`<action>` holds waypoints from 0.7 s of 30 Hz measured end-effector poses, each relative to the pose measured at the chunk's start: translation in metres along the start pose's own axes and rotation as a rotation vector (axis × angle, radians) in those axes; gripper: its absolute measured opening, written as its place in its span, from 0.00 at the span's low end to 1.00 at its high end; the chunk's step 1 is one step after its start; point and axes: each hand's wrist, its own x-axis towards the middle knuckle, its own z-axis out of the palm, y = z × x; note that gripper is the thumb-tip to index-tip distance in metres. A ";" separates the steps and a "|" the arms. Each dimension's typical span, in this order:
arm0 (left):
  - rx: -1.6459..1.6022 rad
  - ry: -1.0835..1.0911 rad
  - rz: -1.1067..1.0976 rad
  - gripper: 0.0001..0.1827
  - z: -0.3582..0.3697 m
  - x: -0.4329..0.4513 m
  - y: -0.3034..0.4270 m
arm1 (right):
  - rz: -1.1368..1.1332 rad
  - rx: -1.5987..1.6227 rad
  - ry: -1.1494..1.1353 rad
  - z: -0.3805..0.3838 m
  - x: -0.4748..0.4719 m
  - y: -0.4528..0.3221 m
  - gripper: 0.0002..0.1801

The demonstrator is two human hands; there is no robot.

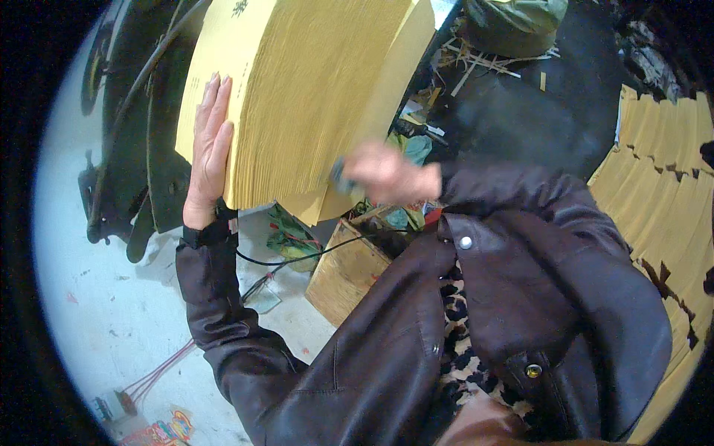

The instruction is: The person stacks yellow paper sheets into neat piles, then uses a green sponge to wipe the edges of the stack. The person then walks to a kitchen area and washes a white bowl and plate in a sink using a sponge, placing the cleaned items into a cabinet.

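Observation:
A large stack of yellow paper sheets or envelopes (318, 100) stands before me, its many layered edges facing me and printed writing on its left face. My left hand (212, 150) lies flat along that left face, fingers extended upward. Near the lower right of the stack, my right hand (385, 173) is blurred by motion, closed around a small dark greenish object (341, 177) that is too blurred to name. Whether this object touches the sheets is unclear. Some sheets at the stack's lower edge hang out of line with the others.
A wooden box (348, 267) is below the stack, with a black cable (301, 259) across it. Paper strips (485, 64) litter a dark surface at the upper right. More yellow paper bundles (664, 206) lie at the far right. Dark metal machinery (128, 111) stands at the left.

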 end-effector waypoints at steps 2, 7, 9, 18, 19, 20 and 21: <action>0.001 -0.002 -0.003 0.30 0.000 0.000 -0.001 | 0.216 -0.228 0.110 -0.058 0.000 0.041 0.20; 0.002 -0.017 -0.012 0.30 0.000 0.000 -0.001 | 0.507 -0.343 0.745 -0.149 0.041 0.126 0.15; 0.004 -0.021 -0.014 0.30 0.000 0.000 -0.001 | 0.408 -0.390 0.764 -0.150 0.059 0.138 0.13; -0.026 -0.028 -0.052 0.30 0.005 -0.005 -0.005 | 0.291 -0.301 0.735 -0.057 0.074 0.121 0.14; -0.027 -0.027 -0.053 0.30 0.005 -0.006 -0.005 | 0.359 -0.239 0.640 -0.037 0.061 0.103 0.15; -0.030 -0.025 -0.055 0.30 0.005 -0.006 -0.005 | 0.320 -0.214 0.624 -0.015 0.049 0.084 0.15; -0.032 -0.028 -0.056 0.30 0.006 -0.006 -0.005 | 0.352 -0.134 0.544 0.009 0.036 0.065 0.17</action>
